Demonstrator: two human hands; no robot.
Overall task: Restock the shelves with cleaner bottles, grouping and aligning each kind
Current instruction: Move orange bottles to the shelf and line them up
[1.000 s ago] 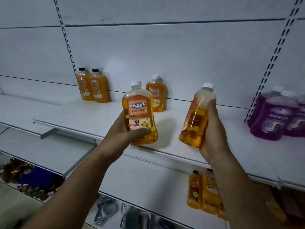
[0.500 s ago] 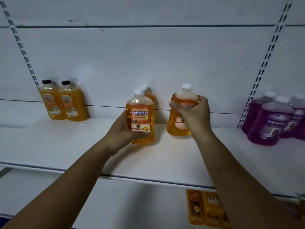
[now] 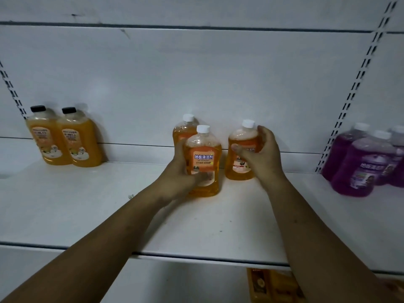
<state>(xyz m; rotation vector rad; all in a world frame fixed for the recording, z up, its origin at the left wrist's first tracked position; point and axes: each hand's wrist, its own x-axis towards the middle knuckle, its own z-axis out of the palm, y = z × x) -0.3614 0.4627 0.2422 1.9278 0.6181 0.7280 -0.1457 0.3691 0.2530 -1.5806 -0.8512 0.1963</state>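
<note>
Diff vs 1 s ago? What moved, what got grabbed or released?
Both white-capped orange bottles went from mid-air before the shelf edge onto it. The left hand set the front bottle ahead of the back bottle; the right hand turned the right bottle, earlier tilted, upright beside them. Nothing released: both hands still grip. Back bottle, black-capped pair and purple bottles stayed.

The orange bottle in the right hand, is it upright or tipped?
Upright: the orange bottle stands on the shelf, white cap on top.
</note>
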